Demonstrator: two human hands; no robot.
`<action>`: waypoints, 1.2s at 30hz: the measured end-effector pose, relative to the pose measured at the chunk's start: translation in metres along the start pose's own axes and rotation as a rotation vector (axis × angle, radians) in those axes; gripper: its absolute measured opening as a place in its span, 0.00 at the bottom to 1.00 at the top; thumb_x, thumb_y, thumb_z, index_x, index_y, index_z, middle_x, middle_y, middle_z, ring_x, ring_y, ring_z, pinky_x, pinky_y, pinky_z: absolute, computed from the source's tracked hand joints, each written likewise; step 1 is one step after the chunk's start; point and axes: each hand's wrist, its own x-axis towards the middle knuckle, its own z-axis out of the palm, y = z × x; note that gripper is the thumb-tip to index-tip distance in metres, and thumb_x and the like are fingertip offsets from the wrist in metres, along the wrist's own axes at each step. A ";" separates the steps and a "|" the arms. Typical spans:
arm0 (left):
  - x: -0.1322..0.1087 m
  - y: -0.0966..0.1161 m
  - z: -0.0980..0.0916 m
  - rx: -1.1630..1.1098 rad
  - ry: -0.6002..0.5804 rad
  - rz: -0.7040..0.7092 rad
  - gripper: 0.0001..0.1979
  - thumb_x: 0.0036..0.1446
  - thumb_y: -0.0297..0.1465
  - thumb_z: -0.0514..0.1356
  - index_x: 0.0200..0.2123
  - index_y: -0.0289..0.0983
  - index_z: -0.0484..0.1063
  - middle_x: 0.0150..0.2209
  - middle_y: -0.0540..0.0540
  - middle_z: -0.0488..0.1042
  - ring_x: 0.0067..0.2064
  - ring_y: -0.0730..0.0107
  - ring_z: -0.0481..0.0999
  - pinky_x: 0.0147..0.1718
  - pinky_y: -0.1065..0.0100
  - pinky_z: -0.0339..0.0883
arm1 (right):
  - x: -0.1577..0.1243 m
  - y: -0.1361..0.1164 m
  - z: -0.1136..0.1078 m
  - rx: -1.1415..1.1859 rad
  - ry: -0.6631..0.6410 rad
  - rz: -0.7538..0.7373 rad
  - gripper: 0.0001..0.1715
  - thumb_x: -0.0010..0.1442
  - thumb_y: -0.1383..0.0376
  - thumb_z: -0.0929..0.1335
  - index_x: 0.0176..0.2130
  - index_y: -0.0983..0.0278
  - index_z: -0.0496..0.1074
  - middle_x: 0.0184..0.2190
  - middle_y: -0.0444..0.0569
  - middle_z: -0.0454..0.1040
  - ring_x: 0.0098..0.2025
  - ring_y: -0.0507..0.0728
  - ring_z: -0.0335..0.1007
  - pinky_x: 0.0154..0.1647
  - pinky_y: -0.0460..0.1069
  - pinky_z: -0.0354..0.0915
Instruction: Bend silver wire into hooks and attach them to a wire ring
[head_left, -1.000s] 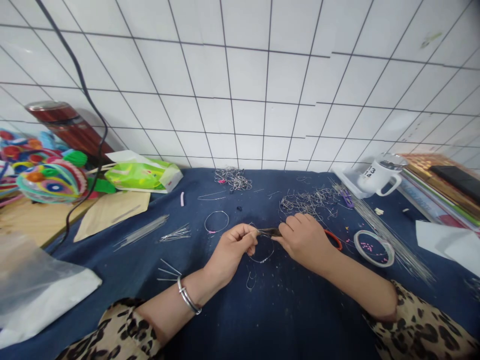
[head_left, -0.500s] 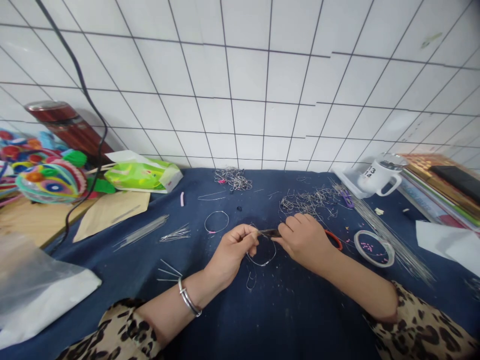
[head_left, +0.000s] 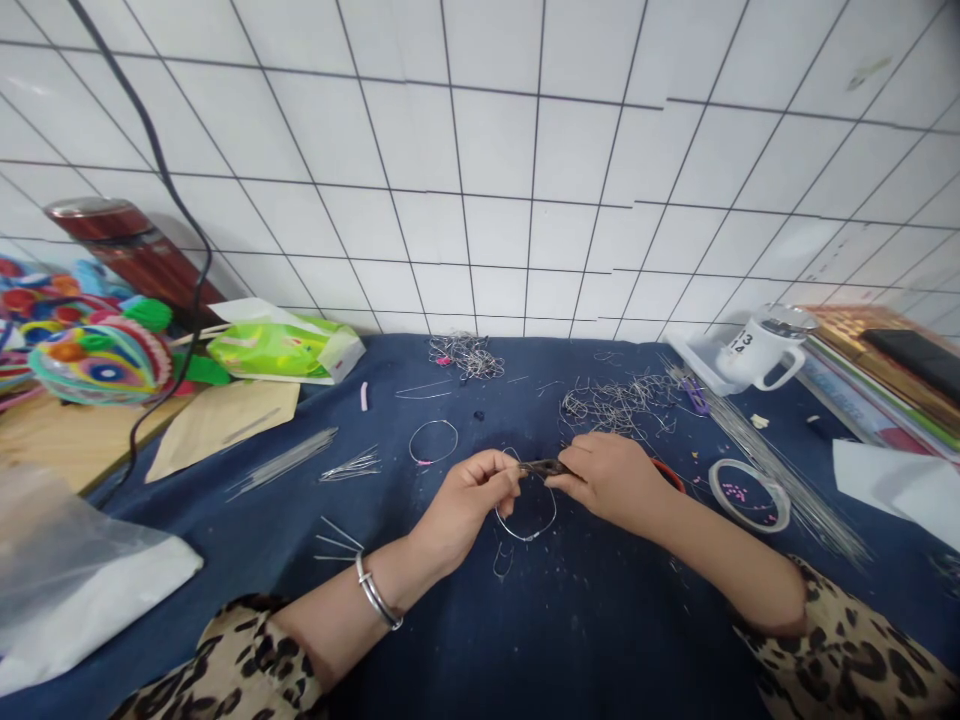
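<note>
My left hand (head_left: 480,498) pinches a thin silver wire ring (head_left: 531,538) at its upper left, thumb against forefinger. My right hand (head_left: 606,478) is closed around a pair of dark pliers (head_left: 546,467), whose jaws reach to the wire beside my left fingertips. Most of the handles are hidden in the palm; an orange-red handle part (head_left: 670,474) shows behind the hand. The ring hangs between both hands above the dark blue cloth (head_left: 570,620). Left of them lies another wire ring (head_left: 433,443) with a pink piece on it.
Tangled wire (head_left: 619,405) lies beyond my right hand, another wire heap (head_left: 466,357) near the wall. Long straight wires (head_left: 787,480) and a round dish (head_left: 784,510) with pink beads are at right, near a white mug (head_left: 765,350). Cut wires (head_left: 352,464) and a green packet (head_left: 277,345) are left.
My right hand has turned slightly, and more of the pliers' jaws shows now. The wire ring has shifted a little down and right. My left hand stays nearly still.
</note>
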 end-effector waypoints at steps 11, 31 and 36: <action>-0.002 -0.001 0.001 -0.036 -0.021 -0.007 0.06 0.53 0.29 0.57 0.25 0.34 0.67 0.22 0.52 0.65 0.21 0.81 0.63 0.22 0.75 0.52 | 0.002 -0.001 -0.008 0.016 -0.037 -0.027 0.21 0.61 0.53 0.58 0.29 0.65 0.67 0.26 0.46 0.66 0.30 0.52 0.59 0.32 0.48 0.52; -0.001 -0.001 0.002 -0.042 0.009 -0.011 0.05 0.52 0.30 0.57 0.27 0.34 0.67 0.22 0.52 0.66 0.21 0.80 0.63 0.22 0.75 0.53 | 0.001 0.000 -0.014 -0.091 0.048 -0.090 0.18 0.60 0.55 0.61 0.29 0.65 0.67 0.26 0.48 0.65 0.32 0.54 0.57 0.34 0.49 0.50; -0.002 -0.001 0.004 0.000 0.033 0.012 0.06 0.53 0.30 0.57 0.26 0.34 0.66 0.22 0.53 0.66 0.21 0.81 0.63 0.22 0.75 0.53 | 0.001 -0.005 -0.017 -0.139 0.049 -0.075 0.15 0.59 0.57 0.62 0.29 0.65 0.66 0.26 0.48 0.65 0.32 0.54 0.57 0.33 0.49 0.48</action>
